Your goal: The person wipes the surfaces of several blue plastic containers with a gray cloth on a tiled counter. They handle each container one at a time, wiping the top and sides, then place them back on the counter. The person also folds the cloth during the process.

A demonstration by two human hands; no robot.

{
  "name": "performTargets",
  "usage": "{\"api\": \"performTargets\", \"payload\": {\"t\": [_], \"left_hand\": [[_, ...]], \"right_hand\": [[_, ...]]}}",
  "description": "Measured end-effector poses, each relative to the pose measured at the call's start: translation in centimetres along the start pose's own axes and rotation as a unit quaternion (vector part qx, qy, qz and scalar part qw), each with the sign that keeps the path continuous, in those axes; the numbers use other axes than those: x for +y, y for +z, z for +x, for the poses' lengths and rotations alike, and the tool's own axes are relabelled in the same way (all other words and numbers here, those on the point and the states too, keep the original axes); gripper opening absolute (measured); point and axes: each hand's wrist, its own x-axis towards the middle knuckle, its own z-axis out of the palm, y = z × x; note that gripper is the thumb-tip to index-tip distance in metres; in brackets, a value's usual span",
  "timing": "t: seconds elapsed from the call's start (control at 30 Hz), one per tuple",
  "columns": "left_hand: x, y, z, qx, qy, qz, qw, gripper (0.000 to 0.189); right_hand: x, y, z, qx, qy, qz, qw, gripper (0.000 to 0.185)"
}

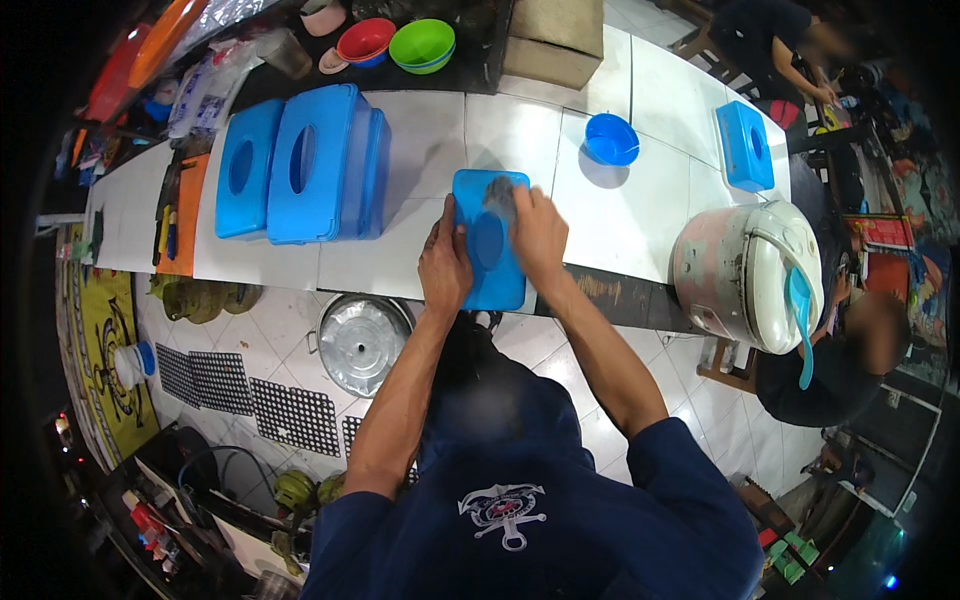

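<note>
Before me on the white tiled counter (pixel 412 142) lies a blue plastic tissue box (pixel 506 289) with an oval opening in its top. My left hand (pixel 448 262) grips its left side, fingers pointing away from me. On the right, my right hand (pixel 541 229) presses a grey wad (pixel 499 195) against the top near the far end; whether it is cloth or a scouring pad is unclear. Left of my hands stand several more blue tissue boxes (pixel 322 165) close together. A small blue plastic bowl (pixel 611 140) sits beyond my right hand.
A rice cooker (pixel 735 277) with a light-blue rice paddle (pixel 801 315) stands on the right, near another blue tissue box (pixel 744 146). At the back are a cardboard box (pixel 553 45) and coloured bowls (pixel 422 45). Two people sit at the right. A lidded metal pot (pixel 365 345) stands below.
</note>
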Motion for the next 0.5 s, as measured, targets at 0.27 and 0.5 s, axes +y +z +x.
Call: {"api": "performTargets", "payload": {"t": [0.27,0.5], "left_hand": [[-0.5,-0.1,-0.2,0.013,0.007,-0.003,1.0,0.046],[-0.3,-0.3,0.0,-0.002,-0.018,0.01,1.0,0.045]], "right_hand": [[-1.6,-3.6,-8.7,-0.088,-0.074,0.035,0.993,0.034],[-0.1,0.2,2.3,-0.017,0.045,-0.011,0.999,0.033]]}}
